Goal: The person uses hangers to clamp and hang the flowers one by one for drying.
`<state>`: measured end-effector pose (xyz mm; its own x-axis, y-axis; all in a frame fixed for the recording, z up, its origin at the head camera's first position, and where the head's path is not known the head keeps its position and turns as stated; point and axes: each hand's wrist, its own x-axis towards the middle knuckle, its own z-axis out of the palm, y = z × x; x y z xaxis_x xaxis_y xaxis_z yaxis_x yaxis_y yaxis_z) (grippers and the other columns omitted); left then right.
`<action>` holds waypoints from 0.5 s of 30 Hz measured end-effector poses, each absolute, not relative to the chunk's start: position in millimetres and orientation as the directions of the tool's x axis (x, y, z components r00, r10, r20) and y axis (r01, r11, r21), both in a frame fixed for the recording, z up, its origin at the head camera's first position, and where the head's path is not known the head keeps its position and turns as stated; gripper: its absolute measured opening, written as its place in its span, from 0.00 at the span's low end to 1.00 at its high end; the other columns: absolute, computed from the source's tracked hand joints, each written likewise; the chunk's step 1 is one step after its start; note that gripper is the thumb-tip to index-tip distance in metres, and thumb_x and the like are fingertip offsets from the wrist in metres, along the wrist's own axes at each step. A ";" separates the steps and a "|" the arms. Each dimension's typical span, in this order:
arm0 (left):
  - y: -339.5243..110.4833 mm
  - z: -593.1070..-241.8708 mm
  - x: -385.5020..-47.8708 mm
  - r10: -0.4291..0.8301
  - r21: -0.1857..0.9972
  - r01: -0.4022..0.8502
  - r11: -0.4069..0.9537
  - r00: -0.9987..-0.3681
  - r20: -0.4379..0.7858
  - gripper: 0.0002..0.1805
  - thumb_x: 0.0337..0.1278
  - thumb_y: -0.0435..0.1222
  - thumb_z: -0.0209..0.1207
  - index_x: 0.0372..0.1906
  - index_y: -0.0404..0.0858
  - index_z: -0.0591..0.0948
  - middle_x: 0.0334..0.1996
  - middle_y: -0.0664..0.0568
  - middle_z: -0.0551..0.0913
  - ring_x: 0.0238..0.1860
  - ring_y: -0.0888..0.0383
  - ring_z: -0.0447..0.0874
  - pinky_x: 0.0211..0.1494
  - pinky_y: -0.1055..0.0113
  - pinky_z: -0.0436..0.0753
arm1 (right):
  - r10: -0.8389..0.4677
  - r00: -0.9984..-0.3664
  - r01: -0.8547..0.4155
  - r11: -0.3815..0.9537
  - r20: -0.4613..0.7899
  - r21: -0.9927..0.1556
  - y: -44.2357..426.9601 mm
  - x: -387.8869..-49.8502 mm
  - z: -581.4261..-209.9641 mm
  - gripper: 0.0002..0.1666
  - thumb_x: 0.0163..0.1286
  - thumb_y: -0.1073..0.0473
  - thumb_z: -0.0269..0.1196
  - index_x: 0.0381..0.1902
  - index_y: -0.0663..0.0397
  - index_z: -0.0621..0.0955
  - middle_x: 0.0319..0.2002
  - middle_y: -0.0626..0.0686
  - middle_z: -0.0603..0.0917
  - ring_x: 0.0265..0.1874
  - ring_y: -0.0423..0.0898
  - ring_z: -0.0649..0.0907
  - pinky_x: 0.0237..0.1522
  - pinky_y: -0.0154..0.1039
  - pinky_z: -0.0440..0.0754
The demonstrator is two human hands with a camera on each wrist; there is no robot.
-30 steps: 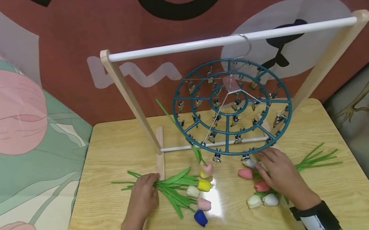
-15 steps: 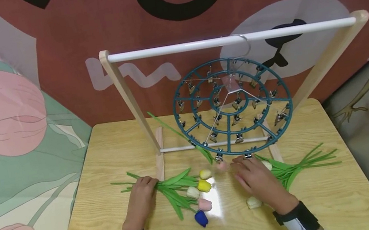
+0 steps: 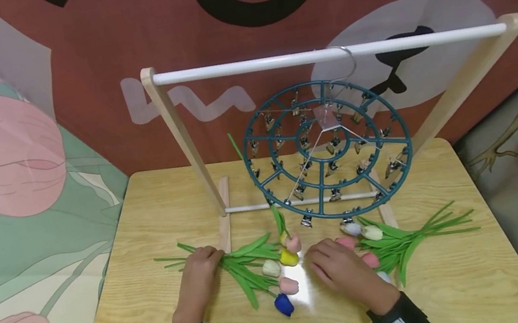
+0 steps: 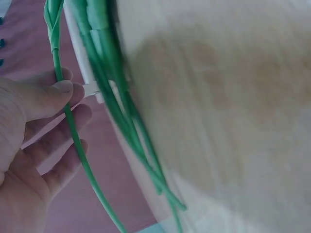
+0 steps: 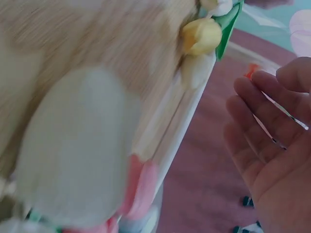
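Observation:
On the table's left side, my left hand (image 3: 201, 275) pinches a thin green stem (image 4: 82, 158) between thumb and fingers. Other stems of the left tulip bunch (image 3: 248, 256) lie beside it; its heads include yellow, white, pink and a blue tulip (image 3: 284, 305). My right hand (image 3: 345, 272) is between the two bunches, fingers relaxed and empty in the right wrist view. It is left of the right tulip bunch (image 3: 406, 242), partly covering its heads. A pink tulip (image 3: 293, 244) hangs head down at the front left of the teal round rack (image 3: 324, 196).
A wooden stand with a white top bar (image 3: 244, 66) rises at the back; the teal rack with metal clips hangs from it by a hook (image 3: 353, 62). The stand's lower bar (image 3: 246, 208) crosses the table (image 3: 153, 201). Patterned cloth (image 3: 94, 52) surrounds the table.
My right hand has moved left and nearer the front edge, away from the right bunch, uncovering several of its heads. The hanging pink tulip swung right, then back left. My left hand has stayed put.

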<state>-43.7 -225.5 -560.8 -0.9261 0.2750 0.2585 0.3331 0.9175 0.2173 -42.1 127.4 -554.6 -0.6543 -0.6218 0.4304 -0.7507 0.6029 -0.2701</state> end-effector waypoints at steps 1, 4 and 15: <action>-224.6 -559.1 -43.2 0.276 0.214 0.337 0.917 -0.923 0.269 0.17 0.45 0.19 0.72 0.41 0.37 0.91 0.39 0.47 0.89 0.42 0.50 0.87 0.48 0.56 0.87 | -0.628 -0.651 -0.755 0.595 0.427 -0.276 124.0 -41.8 -552.9 0.17 0.81 0.51 0.55 0.45 0.53 0.87 0.45 0.49 0.87 0.47 0.46 0.84 0.53 0.44 0.86; -221.1 -552.4 -41.8 0.282 0.208 0.353 0.912 -0.909 0.305 0.16 0.44 0.20 0.72 0.40 0.37 0.91 0.39 0.47 0.89 0.41 0.50 0.87 0.46 0.56 0.87 | -0.642 -0.641 -0.766 0.571 0.421 -0.297 114.0 -40.9 -547.5 0.17 0.81 0.51 0.55 0.48 0.54 0.87 0.47 0.49 0.88 0.48 0.46 0.85 0.54 0.42 0.87; -200.1 -520.0 -32.7 0.309 0.179 0.380 0.908 -0.893 0.329 0.16 0.42 0.20 0.74 0.37 0.39 0.91 0.37 0.49 0.89 0.39 0.53 0.87 0.41 0.59 0.85 | -0.646 -0.666 -0.746 0.554 0.374 -0.369 84.6 -41.9 -537.9 0.28 0.67 0.59 0.70 0.64 0.58 0.81 0.60 0.55 0.85 0.58 0.49 0.84 0.62 0.46 0.84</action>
<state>-32.7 -200.1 -520.0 -0.8925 0.3088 0.3286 0.3799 0.9075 0.1791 -41.9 84.6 -537.9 -0.6656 -0.6460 0.3738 -0.7457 0.5545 -0.3694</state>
